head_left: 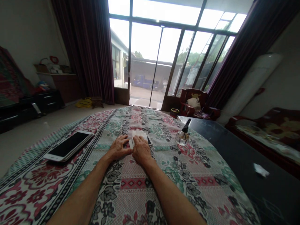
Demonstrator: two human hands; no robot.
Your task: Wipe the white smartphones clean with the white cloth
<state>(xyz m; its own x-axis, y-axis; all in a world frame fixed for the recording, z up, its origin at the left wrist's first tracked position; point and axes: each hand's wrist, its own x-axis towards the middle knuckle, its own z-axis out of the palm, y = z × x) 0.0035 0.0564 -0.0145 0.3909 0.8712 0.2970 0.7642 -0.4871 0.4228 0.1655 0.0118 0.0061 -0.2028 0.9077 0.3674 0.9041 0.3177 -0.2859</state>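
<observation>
My right hand [142, 150] lies over a white tissue [140, 133], its fingers bent and pressing it down. Beneath is a small flat device with a white edge and a dark face [149, 141], which looks like a phone; most of it is covered. My left hand [119, 147] has curled fingers at the left edge of that device, with the thumb pointing towards my right hand. To the right stands a clear spray bottle [182, 137] with a black nozzle. A large white phone [69, 146] with a black screen lies on the left.
A flowered cloth [138, 193] covers the table. Past its right side a dark glossy tabletop [217, 137] carries a crumpled white paper [261, 170]. Wooden seats [194, 97] stand farther right. Glass doors [145, 62] and dark curtains [86, 47] are at the back.
</observation>
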